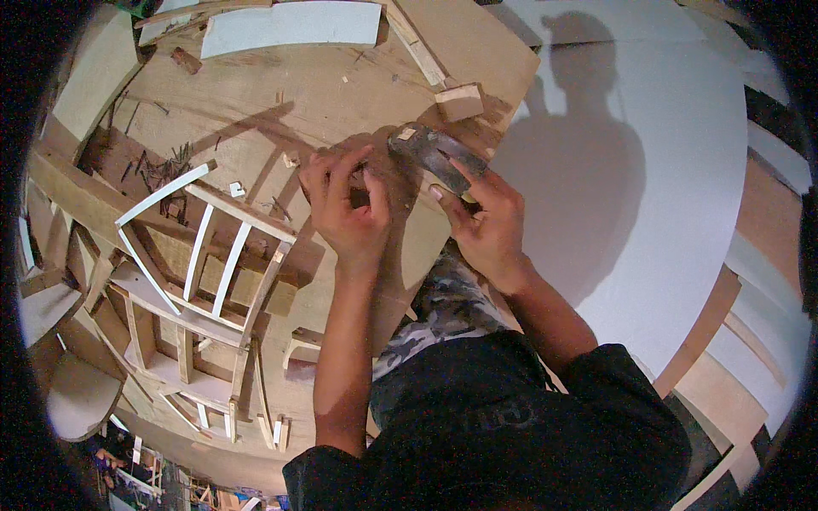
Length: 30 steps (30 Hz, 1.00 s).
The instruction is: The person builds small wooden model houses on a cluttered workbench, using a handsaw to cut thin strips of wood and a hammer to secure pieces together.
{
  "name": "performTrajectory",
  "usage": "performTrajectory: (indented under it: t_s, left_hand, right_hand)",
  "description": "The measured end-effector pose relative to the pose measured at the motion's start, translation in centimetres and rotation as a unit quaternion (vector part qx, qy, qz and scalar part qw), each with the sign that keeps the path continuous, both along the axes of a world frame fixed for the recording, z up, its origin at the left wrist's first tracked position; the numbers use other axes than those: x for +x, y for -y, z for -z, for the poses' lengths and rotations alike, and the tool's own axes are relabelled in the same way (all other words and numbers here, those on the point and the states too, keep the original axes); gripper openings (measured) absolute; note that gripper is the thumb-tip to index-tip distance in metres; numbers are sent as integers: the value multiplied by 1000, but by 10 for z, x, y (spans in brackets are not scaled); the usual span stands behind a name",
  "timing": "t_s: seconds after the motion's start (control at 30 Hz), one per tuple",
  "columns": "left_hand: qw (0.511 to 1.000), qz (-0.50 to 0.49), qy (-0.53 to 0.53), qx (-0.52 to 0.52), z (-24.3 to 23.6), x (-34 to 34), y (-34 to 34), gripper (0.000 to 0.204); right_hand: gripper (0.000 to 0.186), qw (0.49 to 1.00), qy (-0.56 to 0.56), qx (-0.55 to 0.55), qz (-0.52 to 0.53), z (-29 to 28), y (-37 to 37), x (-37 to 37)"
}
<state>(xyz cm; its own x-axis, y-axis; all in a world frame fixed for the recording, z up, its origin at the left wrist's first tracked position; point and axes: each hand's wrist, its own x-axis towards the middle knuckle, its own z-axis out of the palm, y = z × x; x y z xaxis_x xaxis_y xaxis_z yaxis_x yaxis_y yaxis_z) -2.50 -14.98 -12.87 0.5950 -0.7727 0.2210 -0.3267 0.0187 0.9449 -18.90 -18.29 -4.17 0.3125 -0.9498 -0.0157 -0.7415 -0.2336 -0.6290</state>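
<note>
Two bare hands work close together over a plywood workbench (256, 94), the forearms rising from the lower edge of the view above a dark shirt (486, 426) and camouflage trousers (443, 307). The left hand (348, 209) is curled closed, its fingertips pinching something small against the bench top; what it grips is too small to name. Just beside it, the right hand (486, 226) is wrapped around the handle of a hammer (434, 153), fingers closed on it, with the dark metal head lying up and left of the knuckles, near the left hand's fingertips and close above the board.

Left of the hands, toward the bench's left edge, stands a small wooden chair frame (200, 272), unpainted in its legs and rails, with white slats and a white curved top rail across its back. More curved wooden pieces and a rounded seat blank (81, 396) lie beneath and beside it at the lower left.

Beyond the hands, a small wood block (460, 100) sits near the bench's right edge, just past the hammer's head. Scattered nails (162, 166) and chips lie on the bench's left part. At the far edge rests a white panel (290, 24) among loose strips. To the right, a large white sheet (665, 170) carries the person's shadow, with stacked boards (733, 375) past its outer rim.
</note>
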Motion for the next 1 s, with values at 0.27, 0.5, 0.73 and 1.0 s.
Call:
performTrajectory:
  t_s: [0.27,0.5,0.73,1.0]
  left_hand:
    - [977,46,199,67,0,-5,5,30]
    - [955,73,277,79,-7,2,17,21]
    - [978,61,164,115,-18,-3,7,22]
    - [979,19,-193,66,-59,-15,-51,18]
  right_hand:
    - [36,995,7,14,98,-15,-6,-15]
    - [47,994,-2,34,100,-2,-10,-29]
    - [46,992,36,33,113,12,-23,-28]
    - [41,999,12,-5,38,4,-17,-6]
